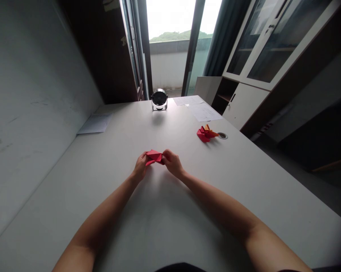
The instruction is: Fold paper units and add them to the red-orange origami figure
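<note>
A folded red paper piece (154, 156) is held just above the white table (165, 226) near its middle. My left hand (140, 167) pinches its left end, fingers closed on the paper. My right hand (172, 162) grips its right end in the same way. Both forearms reach in from the bottom of the view. Part of the paper is hidden behind my fingers.
A small pile of folded red and orange paper shapes (206, 133) lies to the right, beside a round cable hole (223, 135). A small black and silver round device (159, 100) stands at the far edge. Loose white sheets (203, 112) and another sheet (95, 123) lie nearby. A wall runs along the left.
</note>
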